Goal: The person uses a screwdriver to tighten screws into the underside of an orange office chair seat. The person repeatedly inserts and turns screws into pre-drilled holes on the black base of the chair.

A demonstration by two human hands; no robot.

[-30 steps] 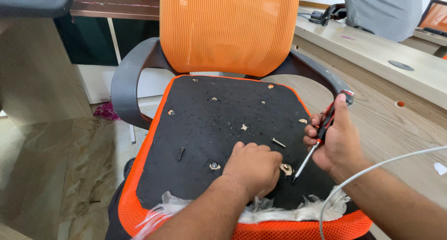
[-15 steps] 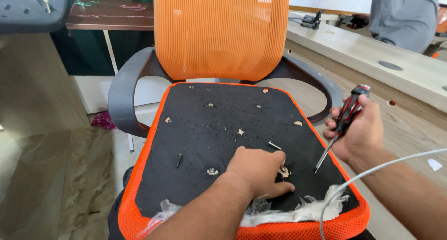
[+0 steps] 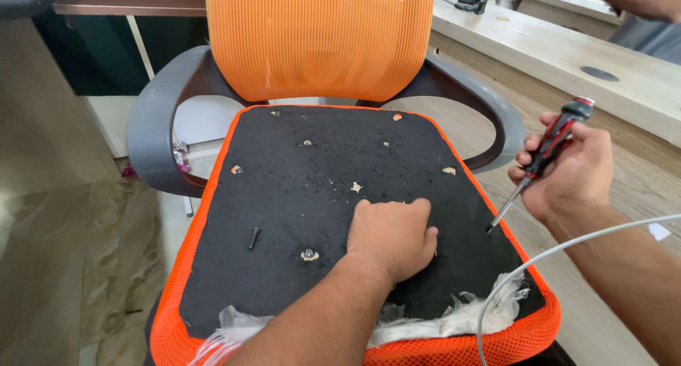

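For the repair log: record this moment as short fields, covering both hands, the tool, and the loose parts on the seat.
Left hand: palm down, pressing on the black seat panel.
Right hand: grips a red and black screwdriver, tip pointing down at the panel's right edge.
Loose parts: one dark screw lying left of the left hand; a bolt head beside the wrist.
Chair: orange mesh backrest, grey armrests.
Front edge: white plastic wrap bunched up.
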